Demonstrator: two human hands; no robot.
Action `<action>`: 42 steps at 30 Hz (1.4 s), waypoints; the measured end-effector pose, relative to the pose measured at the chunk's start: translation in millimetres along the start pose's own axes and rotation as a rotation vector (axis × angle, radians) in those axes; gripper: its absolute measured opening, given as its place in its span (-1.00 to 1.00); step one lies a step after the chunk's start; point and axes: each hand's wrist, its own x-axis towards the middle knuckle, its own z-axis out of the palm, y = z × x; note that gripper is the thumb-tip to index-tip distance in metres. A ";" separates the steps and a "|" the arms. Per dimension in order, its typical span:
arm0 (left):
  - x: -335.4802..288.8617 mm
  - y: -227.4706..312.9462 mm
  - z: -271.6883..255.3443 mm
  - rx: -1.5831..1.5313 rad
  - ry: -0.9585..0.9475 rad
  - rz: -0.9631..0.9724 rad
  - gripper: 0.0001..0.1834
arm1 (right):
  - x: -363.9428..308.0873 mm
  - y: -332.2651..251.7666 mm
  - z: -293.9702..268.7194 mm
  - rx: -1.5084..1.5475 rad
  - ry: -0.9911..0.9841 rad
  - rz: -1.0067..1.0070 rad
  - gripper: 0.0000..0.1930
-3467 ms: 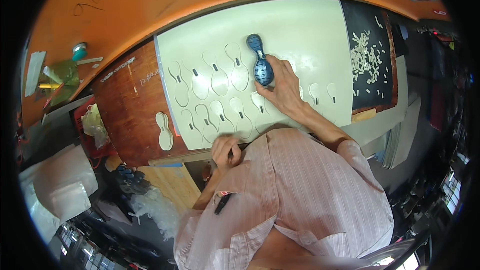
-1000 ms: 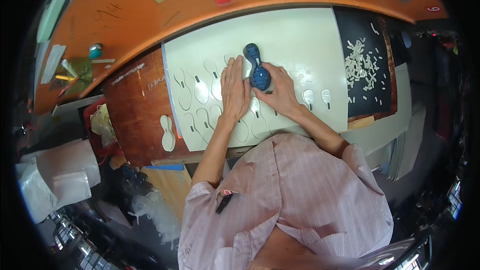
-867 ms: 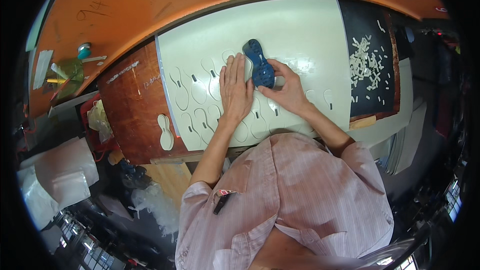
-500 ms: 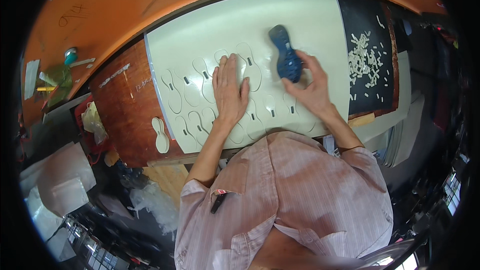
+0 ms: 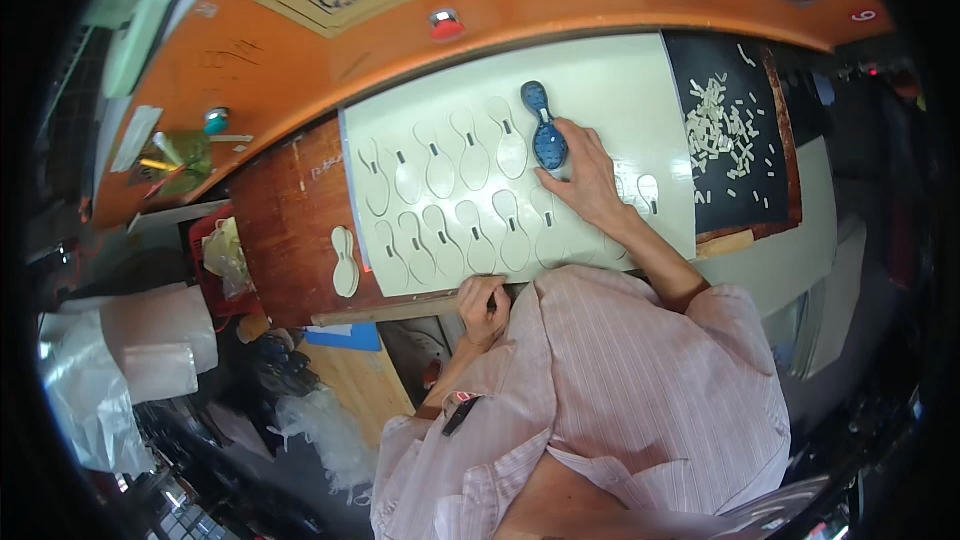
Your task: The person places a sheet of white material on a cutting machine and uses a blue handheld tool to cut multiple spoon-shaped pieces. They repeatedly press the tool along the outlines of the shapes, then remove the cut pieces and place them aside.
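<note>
A blue sole-shaped cutting die [image 5: 549, 145] lies on a large pale sheet [image 5: 620, 90], beside the upper row of cut shapes. My right hand [image 5: 590, 180] grips its right edge and lower end between thumb and fingers. Two rows of insole outlines mark the sheet, most with a small dark slot at the waist; one cut insole [image 5: 512, 152] is beside the die. At the table's front edge, my left hand [image 5: 482, 310] is closed, its fingers curled round something small and dark that I cannot make out.
An orange machine beam [image 5: 370, 45] with a red push button [image 5: 446, 24] crosses behind the sheet. Cut insoles [image 5: 345, 262] are stacked on the brown board [image 5: 290, 210] at left. Small white offcuts [image 5: 715, 130] litter a black surface at right. Plastic bags [image 5: 320, 430] hang below left.
My left hand has left the sheet for the table's front edge and closed. The die has moved left and straightened next to the upper row, still in my right hand. The view has shifted.
</note>
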 end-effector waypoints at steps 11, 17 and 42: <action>-11.4 -19.9 24.0 0.226 0.178 0.019 -0.91 | -20.5 23.8 -136.5 0.273 0.787 0.095 -0.81; -8.9 -22.5 28.1 0.189 0.237 0.029 -0.89 | -27.7 8.1 -194.5 0.121 0.796 -0.102 -0.78; -6.9 -27.6 27.3 0.078 0.205 -0.160 -0.82 | -239.0 74.6 -91.8 -0.188 0.654 0.223 -0.65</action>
